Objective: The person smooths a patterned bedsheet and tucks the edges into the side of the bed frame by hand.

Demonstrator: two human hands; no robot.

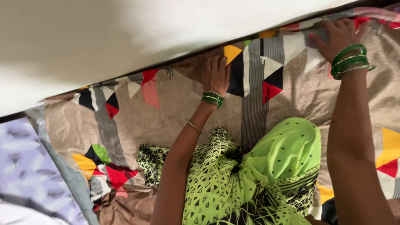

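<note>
Pressing flat, fingers together, left hand (216, 75) and right hand (335, 37) along the bedsheet (166, 112) edge running beside the wall (125, 37).

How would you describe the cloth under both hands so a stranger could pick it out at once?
Start at the pale wall across the top. Along its lower edge lies the beige bedsheet, with the left hand and right hand pressing on its edge. Unlike the lilac feather-print cloth beside it, it carries grey stripes and red, yellow and black triangles.
</note>
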